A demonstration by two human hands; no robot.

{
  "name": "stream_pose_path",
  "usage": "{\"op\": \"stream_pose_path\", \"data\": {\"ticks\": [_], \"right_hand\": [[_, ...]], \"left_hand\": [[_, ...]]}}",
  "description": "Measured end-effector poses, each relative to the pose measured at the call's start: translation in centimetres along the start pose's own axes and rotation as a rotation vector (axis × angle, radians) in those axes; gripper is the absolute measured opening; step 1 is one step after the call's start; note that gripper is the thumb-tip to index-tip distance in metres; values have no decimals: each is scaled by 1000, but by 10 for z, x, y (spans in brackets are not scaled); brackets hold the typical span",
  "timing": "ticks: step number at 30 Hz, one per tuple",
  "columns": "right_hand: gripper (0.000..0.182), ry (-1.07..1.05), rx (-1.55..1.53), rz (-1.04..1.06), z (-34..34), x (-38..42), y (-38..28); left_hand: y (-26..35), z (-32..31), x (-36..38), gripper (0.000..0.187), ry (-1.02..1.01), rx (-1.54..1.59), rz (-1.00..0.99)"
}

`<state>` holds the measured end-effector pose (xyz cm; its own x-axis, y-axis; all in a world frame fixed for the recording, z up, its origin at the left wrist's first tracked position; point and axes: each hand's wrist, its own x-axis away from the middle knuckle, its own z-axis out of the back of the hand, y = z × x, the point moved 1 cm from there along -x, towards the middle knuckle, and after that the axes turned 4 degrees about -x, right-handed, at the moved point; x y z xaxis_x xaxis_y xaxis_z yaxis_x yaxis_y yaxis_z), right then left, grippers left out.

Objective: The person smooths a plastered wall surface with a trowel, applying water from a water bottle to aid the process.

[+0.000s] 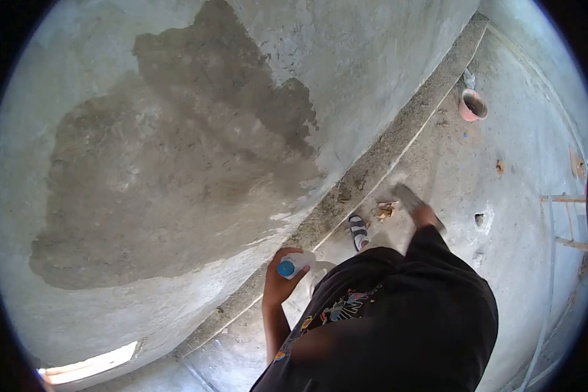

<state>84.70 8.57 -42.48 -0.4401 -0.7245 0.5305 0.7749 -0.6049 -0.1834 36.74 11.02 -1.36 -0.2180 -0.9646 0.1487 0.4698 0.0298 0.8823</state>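
Note:
My left hand (282, 279) is wrapped round a small translucent bottle (300, 261) with a blue cap (285, 268). The hand is in front of my dark printed shirt (385, 313), near the foot of the plastered wall (346, 65). A large, darker, rough-edged patch (176, 170) covers much of that wall. My right hand cannot be made out; a blurred brown spot low on the shirt is too unclear to name.
A grey-strapped sandal (357, 228) and a blurred foot (421, 212) are on or over the concrete floor (451, 163). Rubble (385, 210) lies between them. Farther off are a pinkish bucket (472, 106) and, at right, a wooden frame (565, 198). A bright opening (98, 364) is lower left.

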Motion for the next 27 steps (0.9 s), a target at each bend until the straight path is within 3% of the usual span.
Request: {"op": "stream_pose_path", "data": {"ticks": [3,5,8,12,15,16,17,18,19,22,27], "right_hand": [[39,-147,128,-146,-31,118,158],[41,-287,158,-140,-37,203,218],[43,-400,162,-102,-72,278,263],[45,-438,167,48,-117,305,242],[48,-356,234,288,-126,268,193],[50,-207,52,38,-136,237,171],[47,-9,-448,-160,-57,282,104],[49,109,-368,65,-70,247,110],[49,241,-524,242,-59,239,97],[54,141,-439,328,30,272,36],[52,41,-348,302,15,265,43]], "left_hand": [[-28,-4,28,41,91,234,109],[-54,-11,49,42,111,299,120],[-60,-19,69,44,13,20,71],[-50,-22,107,49,-2,-37,26],[-66,-31,145,50,24,87,31],[-76,-39,161,50,39,109,11],[-92,-46,175,49,72,217,70],[-104,-55,191,49,99,321,133],[-112,-64,210,49,106,331,124],[-119,-72,263,43,238,188,74],[-152,-71,337,34,505,459,306]]}}
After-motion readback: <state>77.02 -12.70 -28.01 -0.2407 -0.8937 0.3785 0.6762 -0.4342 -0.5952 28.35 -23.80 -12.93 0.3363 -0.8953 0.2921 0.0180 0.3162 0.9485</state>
